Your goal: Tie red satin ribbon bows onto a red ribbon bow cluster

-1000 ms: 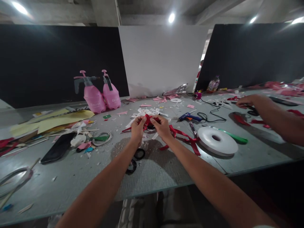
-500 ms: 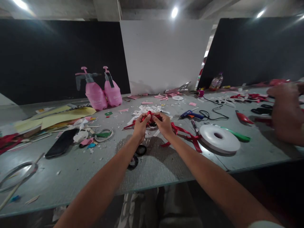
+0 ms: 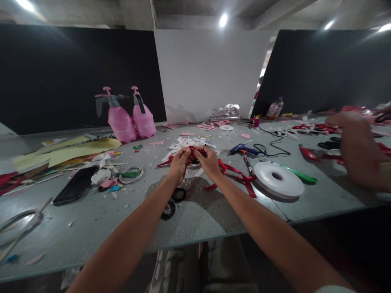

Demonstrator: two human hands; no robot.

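A red ribbon [image 3: 192, 151] is pinched between my two hands, just above the middle of the table. My left hand [image 3: 179, 162] grips its left side with thumb and fingers. On the other side my right hand [image 3: 209, 158] is closed on the same ribbon. Part of the ribbon is hidden by my fingers. More red ribbon [image 3: 235, 170] trails on the table to the right of my right hand. Black-handled scissors [image 3: 178, 195] lie below my left wrist, their blades out of sight. White scraps [image 3: 186, 143] are heaped behind my hands.
To the right are a blue glue gun [image 3: 244, 149] with a cord and a white ribbon spool [image 3: 278, 180]. Two pink spray bottles [image 3: 143, 121] stand back left; a black phone [image 3: 76, 184] lies nearer. At far right a co-worker's arm [image 3: 357, 150] is blurred.
The ribbon between my fingers looks flatter and more spread, where a rounded red bit stuck up before. My hands stay together. The co-worker's arm has shifted left, and my view has turned slightly.
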